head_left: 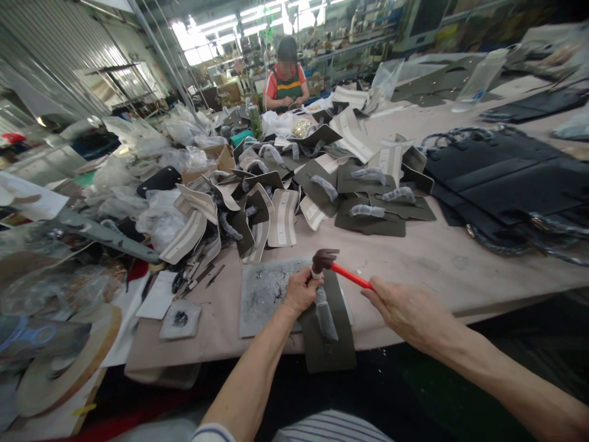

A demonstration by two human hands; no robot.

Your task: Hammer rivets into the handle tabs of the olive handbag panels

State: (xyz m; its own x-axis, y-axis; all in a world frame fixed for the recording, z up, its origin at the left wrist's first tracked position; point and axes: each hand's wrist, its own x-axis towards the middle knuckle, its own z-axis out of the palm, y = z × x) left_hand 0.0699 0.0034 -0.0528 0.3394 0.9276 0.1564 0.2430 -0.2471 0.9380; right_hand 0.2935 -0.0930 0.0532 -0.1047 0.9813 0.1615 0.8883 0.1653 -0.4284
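Observation:
My right hand [401, 305] is closed around the red handle of a small hammer [338, 267], whose dark head hangs just above my left hand. My left hand [301, 291] is closed in a pinch on something small I cannot make out, pressed onto an olive-green leather piece [332, 341]. That piece carries a plastic-wrapped fitting [326, 314] and hangs partly over the table's front edge. It lies against a scuffed grey metal plate [264, 293].
A heap of olive and cream leather pieces [322, 184] fills the table's middle. Black bag panels [501, 178] lie at the right, plastic bags and clutter [151, 184] at the left. Small tools [193, 276] lie left of the plate. A person [286, 77] sits at the far end.

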